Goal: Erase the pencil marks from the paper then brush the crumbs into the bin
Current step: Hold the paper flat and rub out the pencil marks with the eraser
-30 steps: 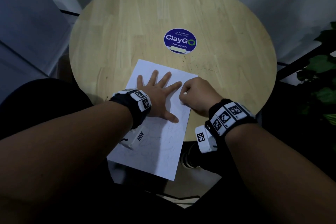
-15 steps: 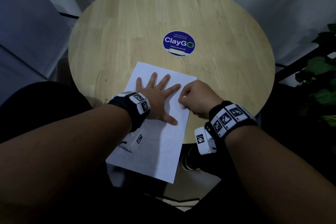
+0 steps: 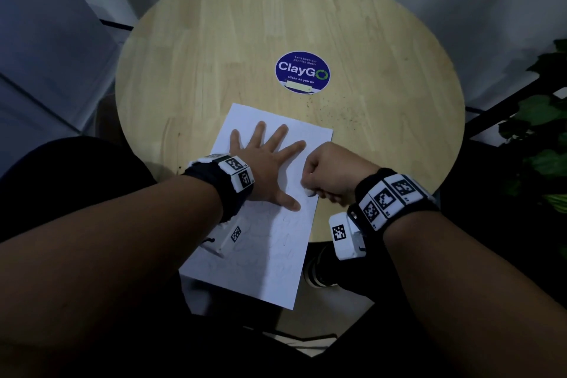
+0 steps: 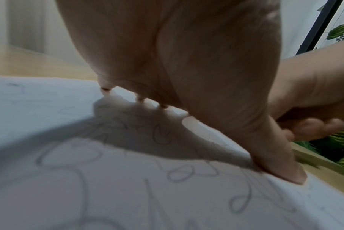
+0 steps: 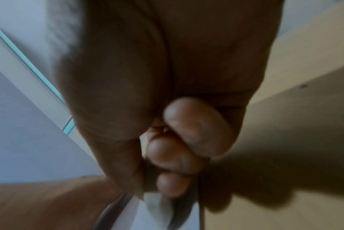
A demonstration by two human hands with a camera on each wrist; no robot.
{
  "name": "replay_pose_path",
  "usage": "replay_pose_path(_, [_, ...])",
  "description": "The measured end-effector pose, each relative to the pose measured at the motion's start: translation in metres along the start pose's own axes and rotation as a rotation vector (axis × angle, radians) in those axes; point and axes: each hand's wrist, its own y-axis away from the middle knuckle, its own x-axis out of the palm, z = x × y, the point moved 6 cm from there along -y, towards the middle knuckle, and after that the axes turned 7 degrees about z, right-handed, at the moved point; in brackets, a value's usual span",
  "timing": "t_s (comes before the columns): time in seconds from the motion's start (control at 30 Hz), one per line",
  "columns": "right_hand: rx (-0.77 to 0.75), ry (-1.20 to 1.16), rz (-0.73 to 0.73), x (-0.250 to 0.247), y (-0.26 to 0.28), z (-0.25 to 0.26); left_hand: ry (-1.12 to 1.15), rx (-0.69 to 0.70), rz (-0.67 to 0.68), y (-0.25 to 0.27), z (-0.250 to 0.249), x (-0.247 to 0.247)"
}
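Paper (image 3: 270,255) is lying at the table's (image 3: 214,40) 6 o'clock edge, left hand (image 3: 270,169) splaying flat so it's not sliding while right hand (image 3: 331,172) is pinching the eraser (image 3: 309,192), rubbing marks at 3 o'clock.

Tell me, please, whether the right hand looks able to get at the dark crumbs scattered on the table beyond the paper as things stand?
Probably yes. The crumbs lie on bare table just past the paper, nothing between them and the right hand. Its grip holds the eraser, so it would sweep with the hand's side.
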Motion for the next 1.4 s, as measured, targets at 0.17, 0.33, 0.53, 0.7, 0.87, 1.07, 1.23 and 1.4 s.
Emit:
replay_pose_path(0.17, [-0.052,-0.019,-0.238,-0.017,-0.003,0.001,-0.002,-0.003,0.001,0.000,0.000,0.000])
replay_pose_path(0.33, [0.002,-0.015,-0.010,-0.002,0.001,-0.001,-0.004,0.000,-0.002,0.000,0.000,0.001])
replay_pose_path(0.53, [-0.006,-0.030,-0.113,-0.009,-0.002,-0.002,0.001,-0.009,-0.001,-0.001,0.001,0.001])
replay_pose_path(0.7, [-0.020,-0.062,-0.202,-0.013,-0.003,-0.004,-0.010,-0.009,0.005,-0.001,0.000,0.000])
replay_pose_path(0.87, [0.019,-0.041,-0.034,-0.004,-0.001,-0.005,-0.005,-0.009,0.001,-0.001,0.001,0.000])
replay_pose_path(1.07, [-0.022,-0.097,-0.294,-0.020,-0.006,-0.008,0.003,-0.009,0.010,0.000,0.001,0.000])
replay_pose_path(1.23, [0.043,-0.076,0.018,-0.003,-0.003,-0.013,0.001,-0.007,0.011,0.002,0.001,-0.001])
replay_pose_path(1.4, [-0.096,-0.556,-0.365,-0.040,-0.009,-0.027,0.038,0.004,0.008,0.001,0.000,-0.001])
